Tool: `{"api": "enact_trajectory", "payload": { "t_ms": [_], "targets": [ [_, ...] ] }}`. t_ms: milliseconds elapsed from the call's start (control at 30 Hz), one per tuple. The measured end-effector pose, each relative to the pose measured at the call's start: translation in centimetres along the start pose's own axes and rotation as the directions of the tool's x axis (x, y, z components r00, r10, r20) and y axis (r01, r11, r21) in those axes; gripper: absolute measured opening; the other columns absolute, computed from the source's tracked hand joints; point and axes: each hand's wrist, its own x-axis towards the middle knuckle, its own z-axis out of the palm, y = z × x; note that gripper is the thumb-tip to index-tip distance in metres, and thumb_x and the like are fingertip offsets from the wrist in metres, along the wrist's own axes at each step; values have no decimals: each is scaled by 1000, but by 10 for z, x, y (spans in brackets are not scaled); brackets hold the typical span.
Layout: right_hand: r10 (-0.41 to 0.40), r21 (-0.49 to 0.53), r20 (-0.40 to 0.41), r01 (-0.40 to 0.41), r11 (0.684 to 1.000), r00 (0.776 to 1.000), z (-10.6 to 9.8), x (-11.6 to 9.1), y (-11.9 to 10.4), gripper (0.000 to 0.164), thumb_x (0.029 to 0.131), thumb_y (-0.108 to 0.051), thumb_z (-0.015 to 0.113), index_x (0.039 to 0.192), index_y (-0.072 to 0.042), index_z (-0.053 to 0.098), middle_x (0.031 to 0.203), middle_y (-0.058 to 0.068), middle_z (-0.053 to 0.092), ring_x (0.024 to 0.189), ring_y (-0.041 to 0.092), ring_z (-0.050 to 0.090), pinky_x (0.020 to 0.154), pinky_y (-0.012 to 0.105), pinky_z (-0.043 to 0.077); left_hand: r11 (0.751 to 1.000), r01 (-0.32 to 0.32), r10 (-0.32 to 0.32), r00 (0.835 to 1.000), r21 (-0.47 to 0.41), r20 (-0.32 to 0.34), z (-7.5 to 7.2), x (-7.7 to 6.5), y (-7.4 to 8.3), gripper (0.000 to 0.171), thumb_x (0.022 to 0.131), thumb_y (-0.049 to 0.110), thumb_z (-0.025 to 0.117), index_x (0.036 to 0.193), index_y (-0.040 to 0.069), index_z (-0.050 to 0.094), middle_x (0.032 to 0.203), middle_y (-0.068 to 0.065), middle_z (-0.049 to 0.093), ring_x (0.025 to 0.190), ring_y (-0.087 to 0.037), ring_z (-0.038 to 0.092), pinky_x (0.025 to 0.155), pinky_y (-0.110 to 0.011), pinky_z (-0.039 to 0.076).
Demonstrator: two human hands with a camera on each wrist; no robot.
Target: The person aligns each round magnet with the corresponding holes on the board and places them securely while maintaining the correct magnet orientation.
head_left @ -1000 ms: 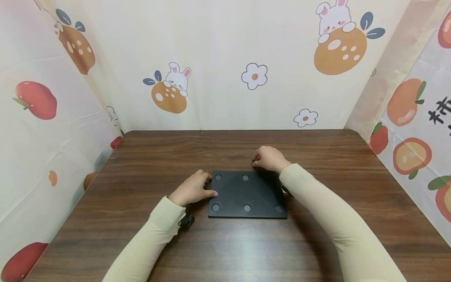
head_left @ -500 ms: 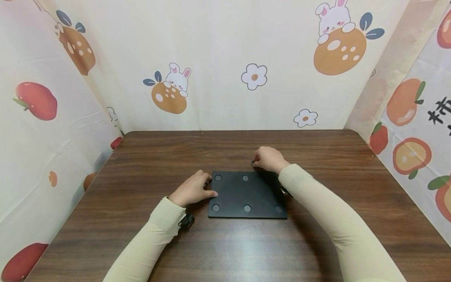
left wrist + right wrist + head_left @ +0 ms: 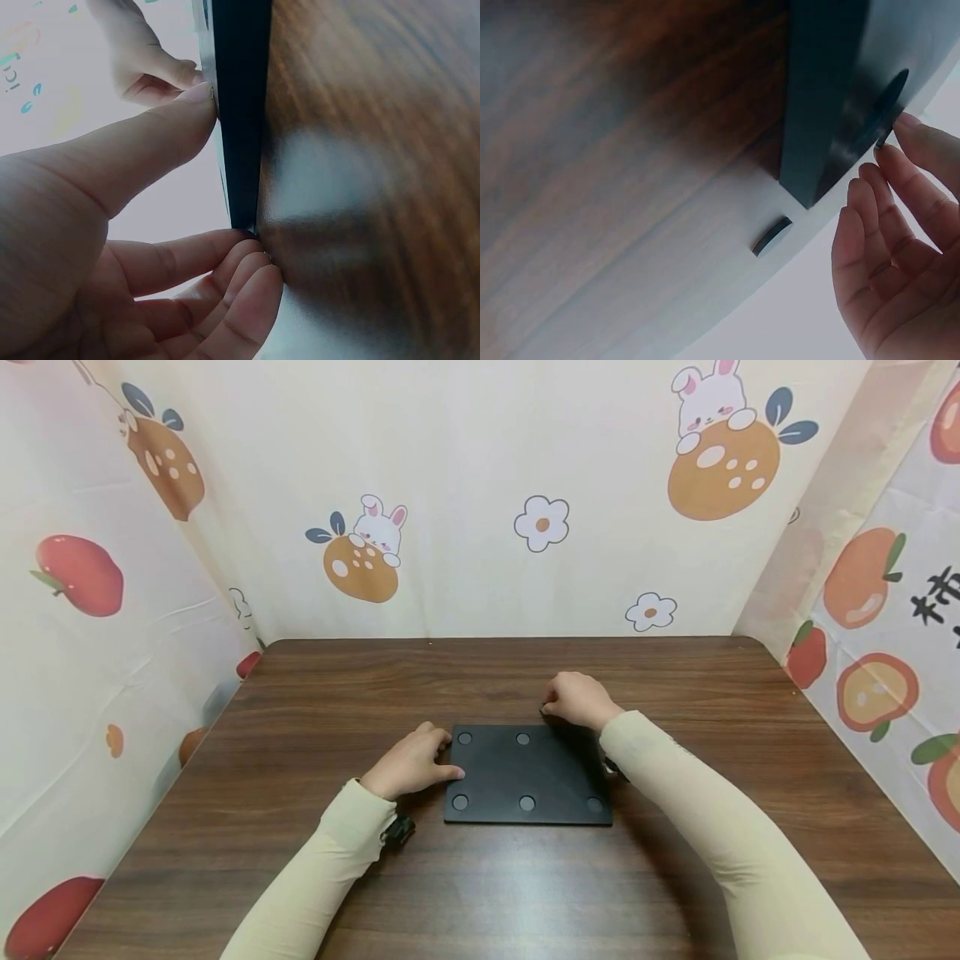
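A black rectangular board [image 3: 495,772] with several round inset circles lies flat on the wooden table. My left hand [image 3: 411,764] is at its left edge: the thumb rests on the top face, and the fingers, mostly extended, touch the side in the left wrist view. Above the board's far right part, my right hand [image 3: 577,700] pinches a small thin dark piece [image 3: 883,138] between thumb and index finger, close to a round circle [image 3: 891,97] in the board. The piece is seen nearly edge-on, so its full shape is hidden. My right hand and sleeve cover the board's far right corner.
A small dark curved piece, perhaps a disc, [image 3: 771,236] lies on the table beyond the board's corner in the right wrist view. The brown wooden table [image 3: 360,685] ends at a printed curtain [image 3: 465,560] behind, with more printed cloth on both sides.
My right hand has shifted very slightly to the right, still pinching the small dark piece. The left hand and the board look unchanged.
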Motion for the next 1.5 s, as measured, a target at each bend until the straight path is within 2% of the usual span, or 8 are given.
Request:
{"api": "enact_trajectory", "payload": {
  "t_ms": [367, 567, 833, 1033, 1267, 1500],
  "targets": [
    [2, 33, -30, -1, 999, 1000, -8, -15, 4, 15, 89, -22, 72, 97, -10, 78, 94, 7, 72, 80, 20, 64, 77, 41, 55, 1000, -3, 3, 1000, 7, 4, 0, 0, 1, 60, 84, 37, 78, 129, 2, 60, 117, -9, 56, 102, -20, 57, 90, -39, 50],
    [-20, 46, -51, 22, 999, 999, -14, -23, 6, 16, 89, -20, 71, 99, -10, 78, 100, 9, 72, 87, 23, 67, 80, 44, 55, 1000, -1, 1, 1000, -1, 0, -1, -1, 1, 60, 84, 36, 78, 129, 2, 60, 117, -9, 56, 101, -20, 57, 89, -39, 51],
    [-59, 67, -67, 64, 996, 996, -17, -38, 11, 14, 90, -18, 71, 98, -10, 77, 97, 7, 71, 86, 21, 65, 79, 42, 54, 1000, -1, 1, 1000, -3, 1, -2, -1, 1, 60, 84, 36, 78, 129, 2, 59, 116, -9, 56, 99, -20, 57, 88, -39, 50],
    [-46, 114, -68, 54, 992, 997, -18, -49, 14, 13, 89, -19, 72, 97, -11, 77, 100, 7, 70, 85, 20, 64, 78, 41, 53, 1000, -11, 11, 1000, -12, 6, -1, -1, 0, 58, 84, 35, 78, 127, 1, 60, 111, -8, 55, 94, -19, 54, 84, -38, 49],
    [-30, 104, -78, 38, 994, 996, -17, -59, 20, 12, 88, -19, 73, 97, -11, 77, 98, 5, 71, 90, 23, 66, 78, 41, 53, 1000, -12, 12, 1000, -10, 7, -1, 0, 0, 58, 85, 35, 77, 128, 1, 59, 113, -9, 55, 96, -19, 54, 86, -38, 49],
    [-30, 98, -67, 37, 994, 997, -12, -69, 25, 11, 88, -19, 74, 95, -12, 77, 97, 5, 68, 83, 18, 64, 76, 40, 53, 1000, -16, 16, 1000, -14, 5, -1, -1, 1, 58, 85, 35, 77, 128, 1, 60, 114, -9, 55, 96, -19, 54, 86, -38, 50]
  ]
}}
